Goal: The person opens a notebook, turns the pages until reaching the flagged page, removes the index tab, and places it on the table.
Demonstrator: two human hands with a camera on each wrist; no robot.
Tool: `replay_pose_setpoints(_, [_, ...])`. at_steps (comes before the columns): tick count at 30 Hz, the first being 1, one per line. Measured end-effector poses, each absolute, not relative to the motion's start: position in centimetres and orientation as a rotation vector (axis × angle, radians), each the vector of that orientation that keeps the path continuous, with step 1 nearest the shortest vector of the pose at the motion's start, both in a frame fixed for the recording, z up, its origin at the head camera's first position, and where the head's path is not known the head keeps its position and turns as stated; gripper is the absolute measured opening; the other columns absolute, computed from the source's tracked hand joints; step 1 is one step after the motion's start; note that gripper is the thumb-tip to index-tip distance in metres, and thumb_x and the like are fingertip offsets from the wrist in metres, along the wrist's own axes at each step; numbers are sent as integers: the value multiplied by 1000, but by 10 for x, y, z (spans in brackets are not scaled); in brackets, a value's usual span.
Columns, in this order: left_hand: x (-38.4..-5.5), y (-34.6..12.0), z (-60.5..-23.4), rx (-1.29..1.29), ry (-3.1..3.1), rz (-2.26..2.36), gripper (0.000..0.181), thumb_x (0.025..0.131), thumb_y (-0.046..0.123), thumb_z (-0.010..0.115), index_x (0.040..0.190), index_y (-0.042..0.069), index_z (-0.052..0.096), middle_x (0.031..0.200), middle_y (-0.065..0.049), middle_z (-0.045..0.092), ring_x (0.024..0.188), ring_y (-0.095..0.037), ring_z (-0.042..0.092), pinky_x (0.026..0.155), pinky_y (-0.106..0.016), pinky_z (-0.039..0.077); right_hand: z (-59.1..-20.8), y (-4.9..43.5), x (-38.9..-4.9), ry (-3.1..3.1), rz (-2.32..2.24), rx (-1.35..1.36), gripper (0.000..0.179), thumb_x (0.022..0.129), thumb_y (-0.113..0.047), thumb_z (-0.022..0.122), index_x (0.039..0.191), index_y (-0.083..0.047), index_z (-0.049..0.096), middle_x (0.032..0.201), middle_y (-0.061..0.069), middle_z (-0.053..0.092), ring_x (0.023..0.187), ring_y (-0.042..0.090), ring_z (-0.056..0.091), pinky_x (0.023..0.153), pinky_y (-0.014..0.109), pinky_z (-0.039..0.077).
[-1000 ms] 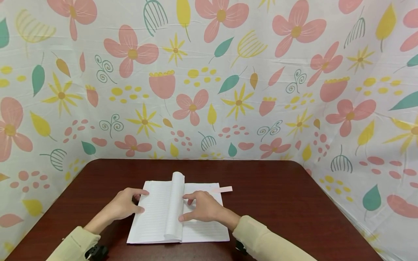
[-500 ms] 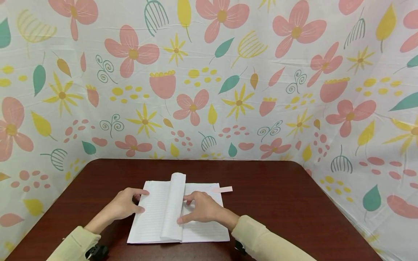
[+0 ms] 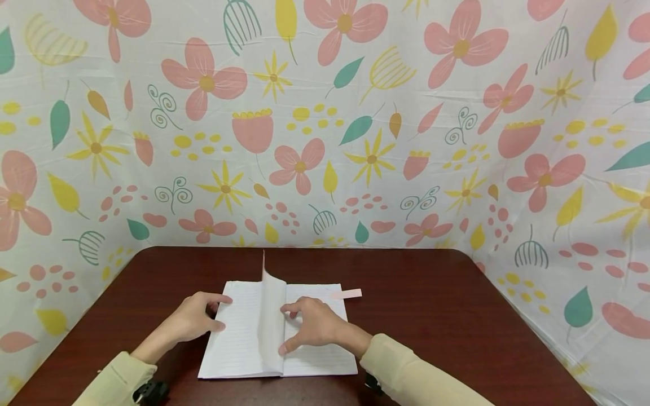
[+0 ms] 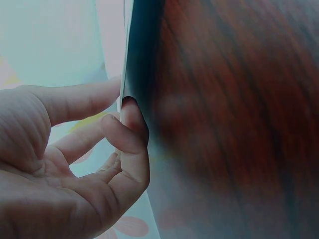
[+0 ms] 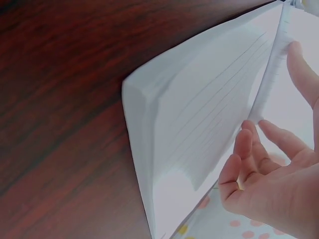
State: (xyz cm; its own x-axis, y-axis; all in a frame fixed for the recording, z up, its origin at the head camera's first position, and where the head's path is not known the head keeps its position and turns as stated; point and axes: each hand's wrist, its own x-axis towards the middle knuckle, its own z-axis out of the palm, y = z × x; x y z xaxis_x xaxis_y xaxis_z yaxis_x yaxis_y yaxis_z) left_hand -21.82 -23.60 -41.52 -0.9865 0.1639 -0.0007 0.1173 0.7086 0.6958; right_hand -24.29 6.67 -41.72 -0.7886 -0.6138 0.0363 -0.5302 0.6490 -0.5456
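Observation:
An open notebook (image 3: 237, 332) with lined pages lies on the dark wood table. From near its spine a raised page (image 3: 271, 327) curves up, its far corner pointing upward. My left hand (image 3: 190, 318) grips the left edge of the notebook; in the left wrist view, fingers (image 4: 132, 164) curl beneath the cover with another digit on top. My right hand (image 3: 317, 322) is over the right half, thumb and index fingertip spread apart against the raised page's right side. The right wrist view has the loosely bent fingers (image 5: 244, 144) of that hand near the page.
A pale pink paper strip (image 3: 347, 294) sticks out past the notebook's right edge. Behind the reddish-brown table (image 3: 431, 316) hangs a white cloth (image 3: 381, 225) printed with flowers and leaves. Dark devices sit at both wrists, by the cream sleeves.
The rolled-over page has straightened up, its far corner now rising above the notebook. The right thumb has shifted slightly down and right. The left hand stays at the edge.

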Motion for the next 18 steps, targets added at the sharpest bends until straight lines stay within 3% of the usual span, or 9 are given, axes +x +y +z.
replay_pose_setpoints(6, [-218, -237, -416, 246, 2847, 1161, 57, 78, -5, 84, 133, -8, 67, 103, -11, 61, 93, -28, 53, 68, -38, 46, -416, 67, -242, 2702, -833, -939, 79, 67, -37, 102, 135, -10, 73, 106, -2, 70, 107, 17, 63, 91, 30, 50])
replay_pose_setpoints(13, [-218, -236, -416, 246, 2851, 1155, 74, 79, -4, 86, 146, -7, 55, 99, -11, 59, 74, -23, 50, 62, -37, 44, -417, 66, -242, 2698, -823, -924, 80, 67, -38, 102, 136, -12, 72, 107, -3, 69, 107, 16, 63, 90, 31, 50])
replay_pose_setpoints(18, [-218, -235, -415, 235, 2854, 1158, 62, 78, -8, 85, 137, -1, 67, 96, -10, 58, 76, -22, 52, 63, -36, 46, -417, 66, -242, 2702, -815, -932, 79, 68, -39, 102, 136, -11, 72, 107, -2, 70, 106, 16, 63, 89, 31, 50])
